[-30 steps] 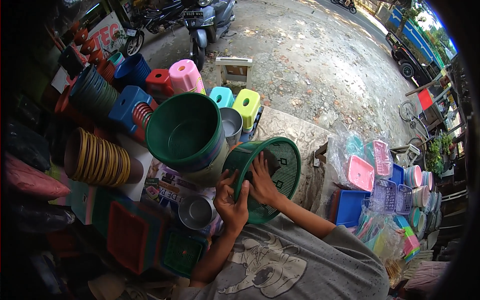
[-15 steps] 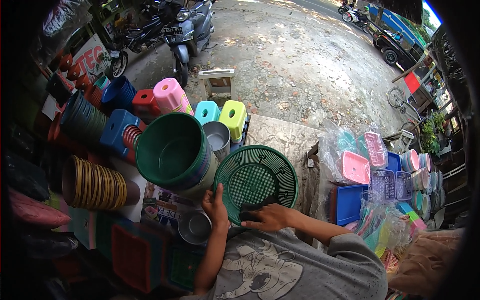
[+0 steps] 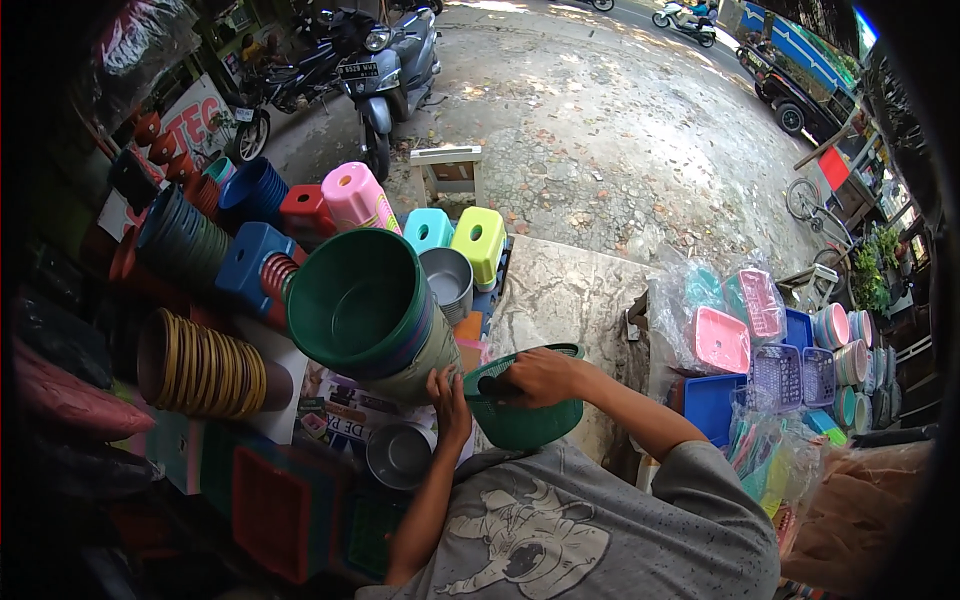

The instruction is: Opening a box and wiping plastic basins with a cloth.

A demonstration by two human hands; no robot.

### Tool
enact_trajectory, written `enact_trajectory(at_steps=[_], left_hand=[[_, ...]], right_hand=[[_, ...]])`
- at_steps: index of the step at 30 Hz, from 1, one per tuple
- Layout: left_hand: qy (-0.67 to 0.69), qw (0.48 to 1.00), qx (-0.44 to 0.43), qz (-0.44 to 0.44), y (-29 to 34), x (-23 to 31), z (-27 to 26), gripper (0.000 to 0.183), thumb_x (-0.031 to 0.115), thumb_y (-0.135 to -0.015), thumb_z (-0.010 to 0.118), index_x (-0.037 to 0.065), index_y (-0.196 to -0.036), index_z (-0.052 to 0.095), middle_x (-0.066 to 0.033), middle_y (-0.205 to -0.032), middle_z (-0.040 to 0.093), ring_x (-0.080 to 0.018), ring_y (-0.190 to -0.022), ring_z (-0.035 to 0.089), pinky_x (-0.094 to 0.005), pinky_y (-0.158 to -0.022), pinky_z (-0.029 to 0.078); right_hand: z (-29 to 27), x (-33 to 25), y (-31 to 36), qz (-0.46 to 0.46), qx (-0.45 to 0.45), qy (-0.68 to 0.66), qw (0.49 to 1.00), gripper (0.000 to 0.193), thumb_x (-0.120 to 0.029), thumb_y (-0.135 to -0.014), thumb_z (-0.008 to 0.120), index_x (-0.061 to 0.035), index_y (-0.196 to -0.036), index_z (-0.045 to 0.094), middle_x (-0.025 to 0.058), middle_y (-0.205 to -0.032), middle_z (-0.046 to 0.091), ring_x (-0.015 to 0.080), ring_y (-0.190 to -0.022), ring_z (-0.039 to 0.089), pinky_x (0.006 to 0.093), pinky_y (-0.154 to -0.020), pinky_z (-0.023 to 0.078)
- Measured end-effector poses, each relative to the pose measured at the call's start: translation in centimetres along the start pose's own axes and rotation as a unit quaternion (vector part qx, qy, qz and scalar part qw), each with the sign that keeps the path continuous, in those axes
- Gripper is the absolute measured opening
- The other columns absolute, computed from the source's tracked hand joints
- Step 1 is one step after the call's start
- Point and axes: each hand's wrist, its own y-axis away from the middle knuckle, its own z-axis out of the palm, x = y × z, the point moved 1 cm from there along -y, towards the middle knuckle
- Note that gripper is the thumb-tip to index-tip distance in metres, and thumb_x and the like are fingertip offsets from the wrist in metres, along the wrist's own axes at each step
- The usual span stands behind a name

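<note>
A green plastic basket with slotted sides is tipped toward me in front of my chest, its outer wall facing me. My left hand grips it at its left edge, with the fingers pointing up. Over the rim reaches my right hand, closed on a dark cloth at the basket's inner side. Part of the cloth is hidden by the fingers and the rim. Just left of the basket stands a tall stack of buckets with a large green bucket on top.
A grey metal-looking pail lies below the bucket stack, another grey pail behind it. Brown pots and plastic stools crowd the left. Wrapped baskets and a blue tray stand at right. Parked scooters are beyond.
The basket has tipped from showing its open inside to showing its outer wall, and sits lower. My right hand with the cloth has moved up to its rim. The view has shifted slightly.
</note>
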Motion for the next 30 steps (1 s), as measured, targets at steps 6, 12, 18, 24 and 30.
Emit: enact_trajectory(at_steps=[6, 12, 18, 24, 30], left_hand=[[-0.015, 0.974, -0.213, 0.077, 1.1, 4.1, -5.1, 0.037, 0.035, -0.1, 0.063, -0.001, -0.098, 0.07, -0.0129, -0.085, 0.067, -0.0181, -0.083, 0.064, -0.0358, -0.071, 0.048], [0.102, 0.984, -0.129, -0.073, 2.9, 4.4, -4.9, 0.036, 0.033, -0.103, 0.062, -0.002, -0.099, 0.069, -0.0087, -0.076, 0.067, -0.0066, -0.079, 0.06, -0.0283, -0.066, 0.045], [0.204, 0.977, -0.062, 0.012, 4.0, 3.9, -2.7, 0.039, 0.029, -0.107, 0.047, -0.002, -0.125, 0.061, -0.0153, -0.114, 0.067, -0.0171, -0.104, 0.061, -0.033, -0.09, 0.047], [0.243, 0.966, -0.086, 0.015, 4.7, 4.3, -0.7, 0.04, 0.031, -0.109, 0.042, -0.002, -0.125, 0.058, -0.013, -0.107, 0.065, -0.018, -0.098, 0.06, -0.0336, -0.086, 0.047], [0.219, 0.959, -0.177, -0.042, 4.9, 8.0, -2.5, 0.043, 0.039, -0.111, 0.042, 0.002, -0.094, 0.057, -0.0015, -0.074, 0.047, -0.0078, -0.072, 0.042, -0.0293, -0.063, 0.033]], right_hand=[[-2.1, 1.6, -1.4, -0.067, 0.047, -0.153, 0.985, 0.029, -0.022, -0.089, 0.072, -0.0063, -0.113, 0.074, 0.0208, -0.091, 0.073, 0.0423, -0.087, 0.068, 0.0486, -0.079, 0.054], [-2.6, -1.3, -1.9, 0.001, 0.185, -0.052, 0.981, 0.074, -0.008, -0.072, 0.072, -0.0036, -0.143, 0.052, 0.0188, -0.133, 0.065, 0.0355, -0.117, 0.063, 0.0435, -0.102, 0.047], [4.4, -7.3, 1.1, 0.037, 0.209, 0.013, 0.977, 0.088, -0.027, -0.078, 0.076, -0.0045, -0.155, 0.038, 0.019, -0.154, 0.042, 0.0376, -0.134, 0.044, 0.0511, -0.11, 0.033], [4.1, -6.2, 0.1, 0.152, 0.279, 0.068, 0.946, 0.074, -0.043, -0.093, 0.062, -0.0081, -0.155, 0.04, 0.0193, -0.153, 0.041, 0.038, -0.138, 0.039, 0.0543, -0.114, 0.025], [0.7, 0.8, -2.5, 0.163, 0.317, -0.063, 0.932, 0.048, -0.036, -0.099, 0.055, -0.0017, -0.132, 0.062, 0.0294, -0.14, 0.056, 0.0471, -0.132, 0.049, 0.0527, -0.112, 0.032]])
